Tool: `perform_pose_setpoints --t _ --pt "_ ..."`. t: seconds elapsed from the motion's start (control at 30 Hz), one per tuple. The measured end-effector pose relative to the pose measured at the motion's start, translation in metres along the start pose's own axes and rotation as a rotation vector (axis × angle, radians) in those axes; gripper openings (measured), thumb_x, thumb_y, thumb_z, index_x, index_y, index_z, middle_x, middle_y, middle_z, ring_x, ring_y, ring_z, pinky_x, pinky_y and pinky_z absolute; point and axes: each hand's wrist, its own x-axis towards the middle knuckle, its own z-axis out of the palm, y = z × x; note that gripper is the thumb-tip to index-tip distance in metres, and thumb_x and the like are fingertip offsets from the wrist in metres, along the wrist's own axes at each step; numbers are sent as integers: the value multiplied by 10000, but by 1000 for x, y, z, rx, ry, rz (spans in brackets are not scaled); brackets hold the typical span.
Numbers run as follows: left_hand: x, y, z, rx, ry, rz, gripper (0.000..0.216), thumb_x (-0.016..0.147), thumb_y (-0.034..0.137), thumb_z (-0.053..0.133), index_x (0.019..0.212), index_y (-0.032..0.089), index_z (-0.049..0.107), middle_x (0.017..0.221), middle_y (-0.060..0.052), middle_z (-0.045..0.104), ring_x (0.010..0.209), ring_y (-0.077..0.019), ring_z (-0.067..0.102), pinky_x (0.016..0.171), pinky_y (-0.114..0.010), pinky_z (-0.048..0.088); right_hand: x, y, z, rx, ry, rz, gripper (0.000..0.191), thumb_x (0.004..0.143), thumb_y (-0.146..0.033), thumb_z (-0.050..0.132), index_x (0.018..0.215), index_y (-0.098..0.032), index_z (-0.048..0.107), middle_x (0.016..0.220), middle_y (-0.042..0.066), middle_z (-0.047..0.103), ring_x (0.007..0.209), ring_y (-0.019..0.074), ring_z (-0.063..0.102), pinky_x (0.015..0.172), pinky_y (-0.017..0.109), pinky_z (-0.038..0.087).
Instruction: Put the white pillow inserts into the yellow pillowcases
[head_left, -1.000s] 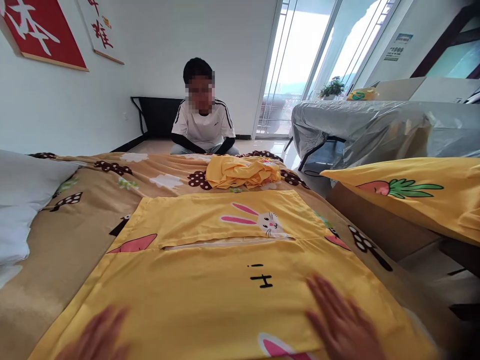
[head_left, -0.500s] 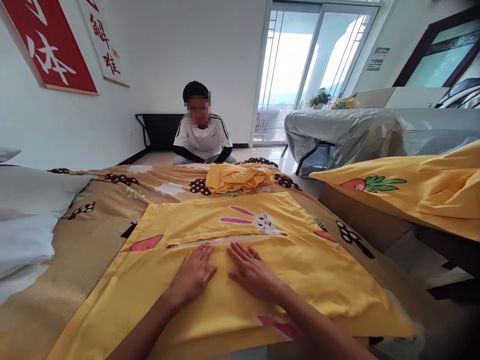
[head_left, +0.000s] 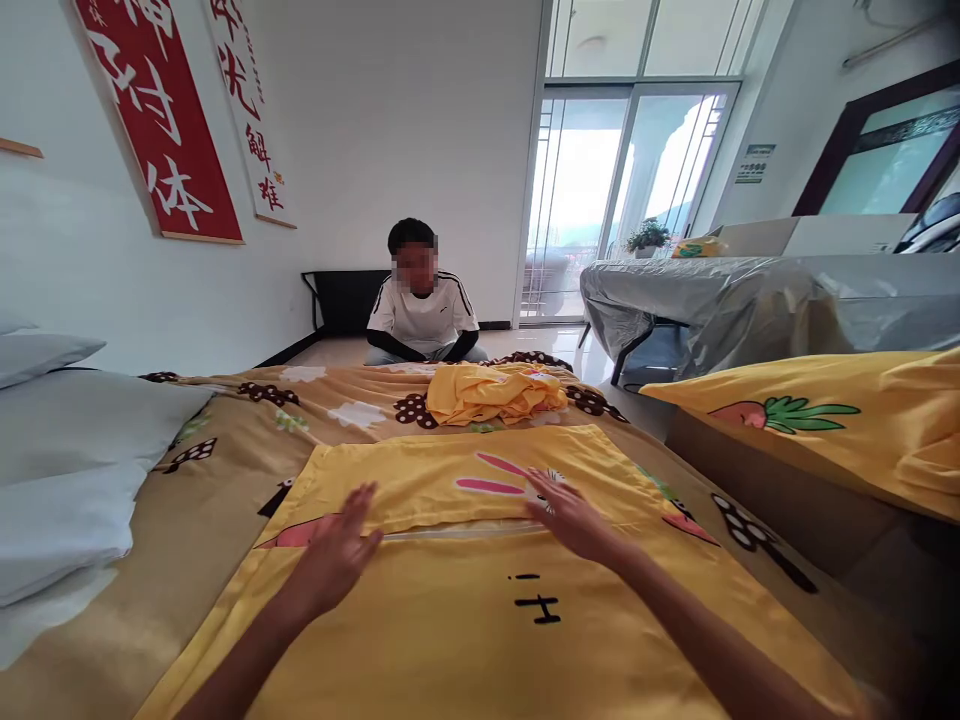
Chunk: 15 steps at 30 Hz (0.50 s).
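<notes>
A yellow pillowcase (head_left: 480, 620) with rabbit and carrot prints lies flat on the bed in front of me. My left hand (head_left: 337, 550) rests flat on it, fingers spread, near the left end of its flap seam. My right hand (head_left: 574, 520) lies flat further right, fingers stretched over the printed rabbit. Neither hand holds anything.
A crumpled yellow cloth (head_left: 495, 392) lies further up the tan patterned bed sheet (head_left: 225, 470). White pillows (head_left: 67, 470) are stacked at the left, a yellow carrot-print pillow (head_left: 840, 425) at the right. A person (head_left: 421, 305) sits on the floor beyond the bed. A covered table (head_left: 750, 295) stands at the right.
Both hands have slid away from each other and forward, from the middle of the pillowcase toward the flap seam. The camera has tilted up.
</notes>
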Motion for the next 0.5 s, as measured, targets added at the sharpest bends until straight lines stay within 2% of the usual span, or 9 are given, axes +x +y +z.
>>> perform_pose_setpoints --t 0.07,0.13,0.2,0.23,0.27,0.33,0.4,0.43,0.5 --pt "46 63 -3 -89 -150 56 579 939 387 206 1487 202 172 1548 -38 207 1426 -191 184 1130 -467 249 34 -65 11 79 -77 -144 595 946 -468 275 1438 -143 354 1499 94 303 1397 222 267 1135 426 240" --pt "83 110 8 -100 -207 70 564 929 319 234 1475 178 219 1541 -56 225 1422 -199 201 1138 -487 212 61 -115 29 119 -134 -187 552 963 -377 255 1439 -114 344 1489 112 326 1400 202 257 1128 407 249" --pt "108 129 29 -97 -218 55 556 925 281 233 1468 161 246 1531 -72 252 1415 -197 226 1135 -477 223 78 -138 48 130 -166 -191 541 975 -372 207 1438 -131 349 1468 106 374 1378 188 309 1102 379 293" --pt "117 128 39 -94 -218 38 552 927 295 239 1463 164 265 1525 -74 269 1409 -197 244 1133 -466 232 84 -137 55 129 -174 -185 545 977 -392 192 1436 -150 358 1465 92 384 1374 185 319 1099 372 293" --pt "123 119 49 -88 -216 16 550 931 327 245 1458 176 280 1524 -70 276 1407 -197 249 1135 -459 228 87 -129 61 125 -174 -173 552 975 -424 186 1433 -174 367 1473 76 376 1379 188 307 1107 377 270" --pt "128 85 61 -66 -197 -56 564 931 421 254 1452 212 299 1533 -53 261 1414 -209 230 1144 -474 192 89 -91 64 98 -157 -107 567 964 -480 192 1437 -215 359 1509 48 310 1403 210 244 1131 417 187" --pt "129 37 61 -29 -159 -165 594 927 476 226 1457 213 287 1550 -62 211 1428 -241 178 1139 -529 149 87 -35 58 48 -133 23 583 958 -493 198 1460 -218 303 1537 63 233 1416 243 198 1130 479 131" --pt "128 12 59 -8 -144 -224 607 928 470 213 1455 178 290 1552 -89 199 1430 -258 166 1134 -542 144 85 -4 53 23 -133 104 600 953 -499 215 1465 -196 291 1537 94 223 1415 259 200 1120 503 149" --pt "128 -33 51 37 -130 -331 630 924 481 210 1446 142 305 1541 -124 224 1423 -276 185 1127 -553 152 81 51 41 -94 -99 204 592 953 -475 250 1465 -180 293 1537 102 222 1423 242 179 1133 490 120"
